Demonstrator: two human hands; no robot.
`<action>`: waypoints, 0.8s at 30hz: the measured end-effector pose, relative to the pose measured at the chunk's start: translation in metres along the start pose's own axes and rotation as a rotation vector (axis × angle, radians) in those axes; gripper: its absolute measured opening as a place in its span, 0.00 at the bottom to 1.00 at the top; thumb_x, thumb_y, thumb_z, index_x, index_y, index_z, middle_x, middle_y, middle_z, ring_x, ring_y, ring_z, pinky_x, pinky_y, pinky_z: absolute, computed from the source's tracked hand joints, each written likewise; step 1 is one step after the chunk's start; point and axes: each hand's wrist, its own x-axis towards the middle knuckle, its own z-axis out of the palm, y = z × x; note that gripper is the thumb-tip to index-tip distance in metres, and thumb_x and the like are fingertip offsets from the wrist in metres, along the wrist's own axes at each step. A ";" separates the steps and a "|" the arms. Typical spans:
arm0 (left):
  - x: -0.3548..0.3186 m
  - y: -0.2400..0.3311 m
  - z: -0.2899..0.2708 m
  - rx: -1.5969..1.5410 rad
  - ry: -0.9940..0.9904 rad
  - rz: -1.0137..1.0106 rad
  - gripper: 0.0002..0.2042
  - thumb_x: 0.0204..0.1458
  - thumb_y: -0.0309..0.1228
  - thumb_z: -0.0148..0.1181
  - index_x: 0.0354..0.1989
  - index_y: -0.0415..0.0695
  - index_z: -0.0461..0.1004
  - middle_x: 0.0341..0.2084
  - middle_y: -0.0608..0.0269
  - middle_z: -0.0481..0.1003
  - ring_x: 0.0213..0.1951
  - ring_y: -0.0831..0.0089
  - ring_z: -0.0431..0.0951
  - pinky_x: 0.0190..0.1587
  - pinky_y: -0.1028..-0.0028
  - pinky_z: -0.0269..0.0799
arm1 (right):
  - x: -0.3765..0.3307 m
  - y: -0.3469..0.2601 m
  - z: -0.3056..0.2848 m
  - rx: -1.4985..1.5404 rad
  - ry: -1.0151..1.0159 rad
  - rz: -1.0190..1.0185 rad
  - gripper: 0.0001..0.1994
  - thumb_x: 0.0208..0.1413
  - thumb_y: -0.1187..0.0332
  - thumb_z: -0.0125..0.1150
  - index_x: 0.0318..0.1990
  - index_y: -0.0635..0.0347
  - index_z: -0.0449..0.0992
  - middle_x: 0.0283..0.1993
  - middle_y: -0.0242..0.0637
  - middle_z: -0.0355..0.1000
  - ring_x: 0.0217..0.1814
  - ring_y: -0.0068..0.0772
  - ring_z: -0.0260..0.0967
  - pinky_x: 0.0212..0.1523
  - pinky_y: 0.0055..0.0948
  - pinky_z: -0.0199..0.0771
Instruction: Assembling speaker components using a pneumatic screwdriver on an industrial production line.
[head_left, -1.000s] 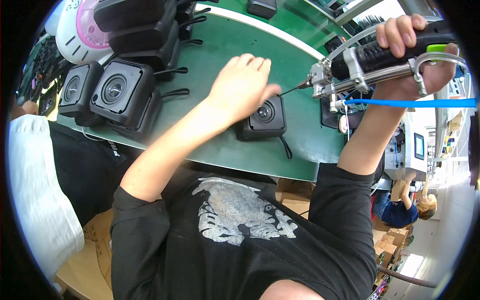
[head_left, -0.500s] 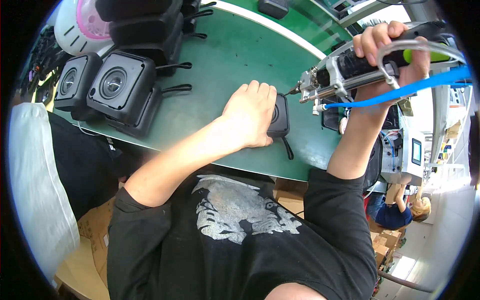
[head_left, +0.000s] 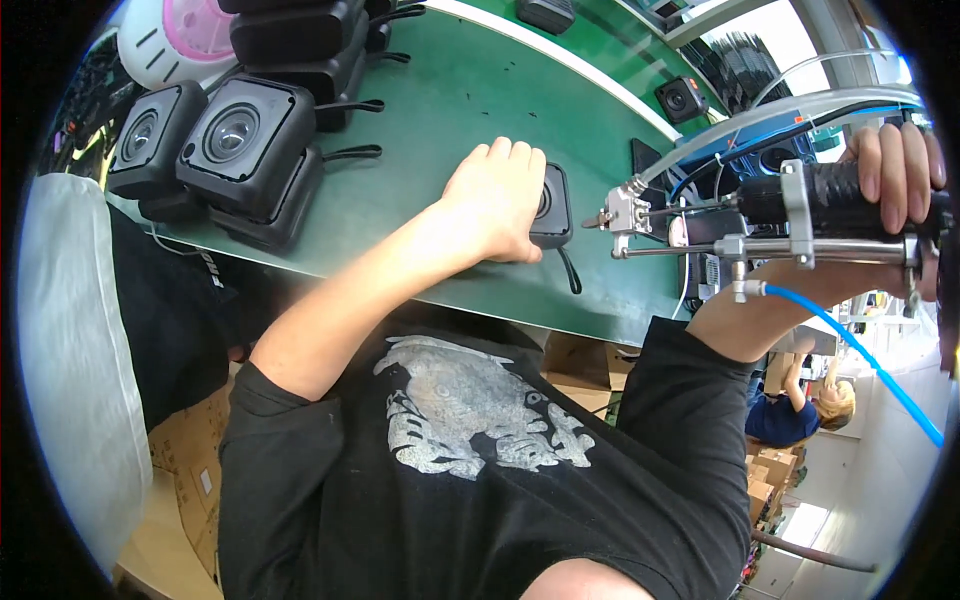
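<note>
My left hand point(head_left: 497, 200) lies over a small black square speaker point(head_left: 558, 207) on the green tabletop, its fingers and thumb holding the left side and covering part of the round cone. A strap loop point(head_left: 571, 270) trails from the speaker's near edge. At the right, my right hand point(head_left: 897, 180) is wrapped around the black body of a power screwdriver point(head_left: 825, 198) with a metal feed head and rods. The tool lies nearly level, its tip point(head_left: 595, 221) just right of the speaker and apart from it. A clear hose and a blue air tube point(head_left: 855, 345) run from it.
Several black speakers point(head_left: 240, 140) with strap loops are stacked at the left, beside a white and pink round object point(head_left: 180, 40). Another speaker point(head_left: 682, 98) stands at the far right. A person point(head_left: 790, 415) is at the right among cardboard boxes. White cloth point(head_left: 85, 360) hangs at the left.
My right hand has moved right and down, and the screwdriver has swung level. Its tip has come away from the speaker's far right corner. My left hand stays on the speaker.
</note>
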 end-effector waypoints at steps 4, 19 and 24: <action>-0.003 -0.001 0.004 -0.005 0.044 0.020 0.39 0.33 0.51 0.76 0.48 0.34 0.68 0.44 0.52 0.71 0.50 0.59 0.71 0.54 0.66 0.68 | -0.004 0.009 0.015 0.104 -0.053 0.037 0.38 0.62 0.32 0.42 0.49 0.67 0.66 0.34 0.49 0.71 0.24 0.43 0.72 0.23 0.44 0.74; -0.003 0.002 0.002 -0.020 0.037 0.004 0.41 0.34 0.50 0.77 0.51 0.33 0.66 0.46 0.51 0.71 0.51 0.58 0.71 0.57 0.65 0.68 | -0.027 0.013 -0.023 -0.009 -0.202 0.045 0.32 0.44 0.54 0.78 0.48 0.60 0.64 0.35 0.31 0.69 0.33 0.28 0.70 0.38 0.32 0.65; -0.005 -0.002 0.003 -0.027 0.028 -0.007 0.41 0.33 0.50 0.78 0.51 0.33 0.66 0.45 0.52 0.71 0.51 0.58 0.71 0.57 0.66 0.69 | -0.027 0.025 -0.020 0.006 -0.189 0.023 0.29 0.47 0.57 0.76 0.49 0.60 0.64 0.35 0.30 0.69 0.34 0.28 0.70 0.38 0.32 0.66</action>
